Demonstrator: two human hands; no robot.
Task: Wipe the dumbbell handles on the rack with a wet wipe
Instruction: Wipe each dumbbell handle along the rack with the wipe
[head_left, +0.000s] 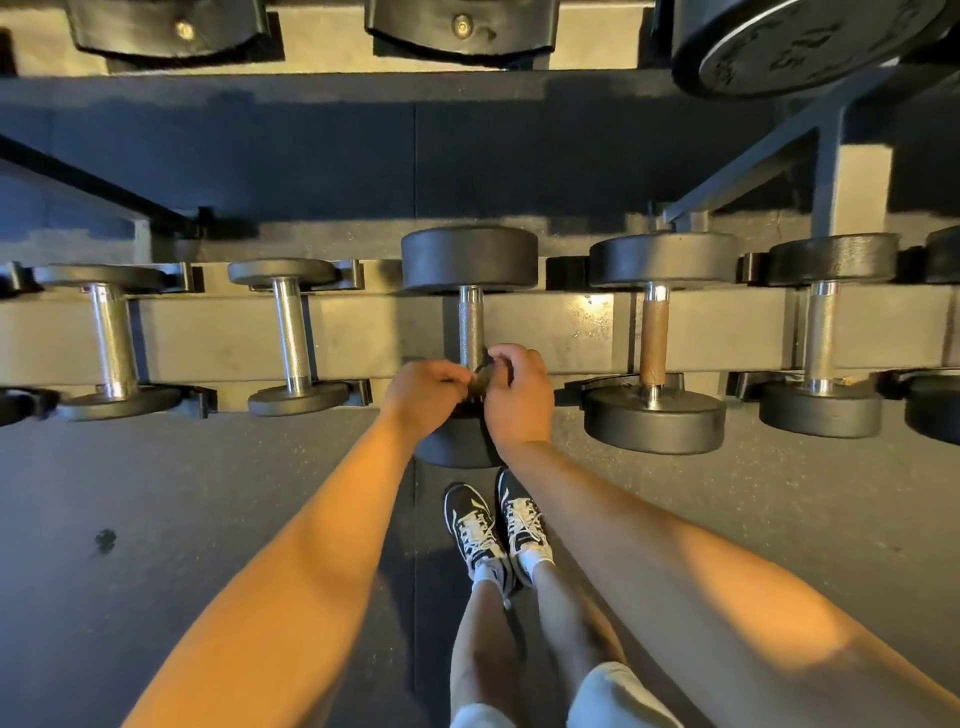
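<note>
The crumpled dark wet wipe (482, 380) is at the near end of the knurled chrome handle (471, 327) of the middle black round-headed dumbbell (470, 257), pinched between the curled fingers of the left hand (423, 389) and the right hand (519, 402). The dumbbell lies across the grey metal rack (363, 332), beside a dumbbell with a brown, rusty-looking handle (653, 338). Raised lettering on the black weight plate (779, 47) is unreadable.

Knurled shiny metal handle (470, 327), matt black heads (469, 258)
</note>
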